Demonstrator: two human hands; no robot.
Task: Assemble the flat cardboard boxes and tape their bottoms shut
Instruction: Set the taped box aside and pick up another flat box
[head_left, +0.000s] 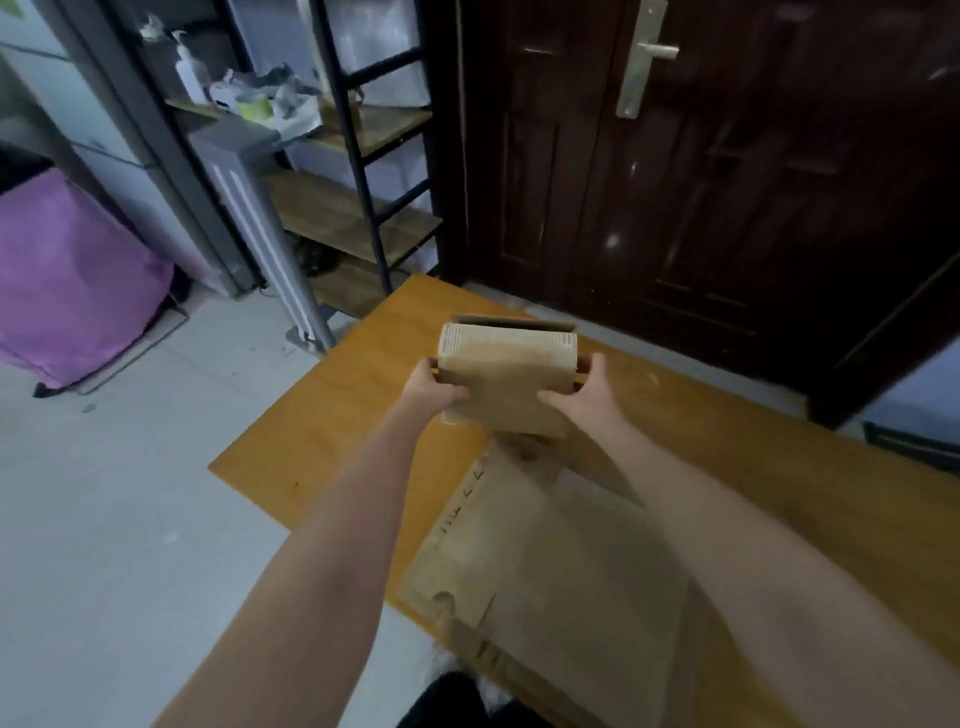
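Both arms stretched out over the wooden table (332, 447). 2 hands on 1 small cardboard box (506, 384), held up above the tabletop near its far corner.

Left hand (434, 387): clamped on the box's left edge, thumb lying across the near face, fingers wrapped round the side and out of sight. Right hand (587, 387): same on the right edge, thumb on the near face, fingers (597, 361) curled round the side. Both hands closed on the box, none free.

Box state: partly opened up. Top shows a dark slot between the near panel and a far panel, so it's not flat. Corrugated cut edge visible as a pale ribbed strip along the top of the near panel. Near face plain brown; can't tell if there's tape on it, frame is soft.

Under the forearms: flat cardboard sheets (550, 561) lying on the table, near edge hanging toward the camera. Has a semicircular cut-out at the left edge and some dark handwritten marks along the fold; marks unreadable.

Surroundings: dark wooden door (727, 182) with a metal handle (644, 57) behind the table. Black-framed shelf rack (358, 208) to the left with a pump bottle (189, 70) and clutter on the top board. Purple bag (67, 286) on the tiled floor at far left.
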